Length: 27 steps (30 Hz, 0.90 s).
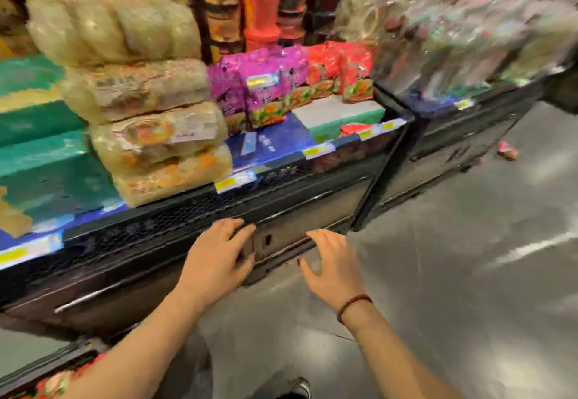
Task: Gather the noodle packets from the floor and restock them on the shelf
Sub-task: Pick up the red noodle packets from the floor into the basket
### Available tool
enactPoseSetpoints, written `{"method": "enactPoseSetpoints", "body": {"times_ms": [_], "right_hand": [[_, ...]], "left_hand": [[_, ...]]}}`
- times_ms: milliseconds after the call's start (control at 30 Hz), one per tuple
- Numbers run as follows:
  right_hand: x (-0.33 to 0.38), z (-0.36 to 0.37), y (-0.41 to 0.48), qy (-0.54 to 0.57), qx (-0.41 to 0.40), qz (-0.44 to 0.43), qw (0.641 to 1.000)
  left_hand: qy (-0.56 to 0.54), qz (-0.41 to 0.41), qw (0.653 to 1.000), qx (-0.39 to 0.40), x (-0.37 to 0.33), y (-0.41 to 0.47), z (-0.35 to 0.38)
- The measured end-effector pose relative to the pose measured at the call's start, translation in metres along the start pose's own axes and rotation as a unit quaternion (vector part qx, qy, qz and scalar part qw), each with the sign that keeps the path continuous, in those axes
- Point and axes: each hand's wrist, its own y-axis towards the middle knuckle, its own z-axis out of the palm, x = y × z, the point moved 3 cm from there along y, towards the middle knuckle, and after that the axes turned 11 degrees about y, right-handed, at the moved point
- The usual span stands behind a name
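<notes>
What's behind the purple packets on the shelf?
Stacked red tubs and dark tubs rise behind the purple packets, but they are too blurred to identify. The packets cover their bases, so what they stand on cannot be seen.

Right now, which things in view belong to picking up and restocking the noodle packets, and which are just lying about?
For the job: small red packet on the grey floor; row of red packets on the blue shelf; left hand and right hand, both empty.
Lying about: stack of clear bags of pale noodles; purple foil packets; green boxes; tall orange-red tubs.
</notes>
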Motion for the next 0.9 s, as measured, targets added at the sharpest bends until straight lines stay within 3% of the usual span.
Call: {"method": "enactPoseSetpoints", "body": {"times_ms": [267,533,667,900], "right_hand": [[-0.144,-0.143,-0.008,-0.039,-0.111,0.122,0.986],[-0.266,-0.240,0.002,-0.071,-0.223,0.223,0.946],[-0.331,-0.280,0.035,-0.099,-0.232,0.252,0.934],[-0.440,-0.360,0.099,-0.110,-0.226,0.327,0.911]], "left_hand": [[-0.018,0.153,0.988,-0.008,-0.170,0.162,0.013],[-0.044,0.276,0.960,-0.011,-0.294,0.303,0.039],[-0.062,0.329,0.941,-0.044,-0.346,0.385,0.062],[-0.066,0.387,0.920,-0.016,-0.442,0.534,0.096]]}}
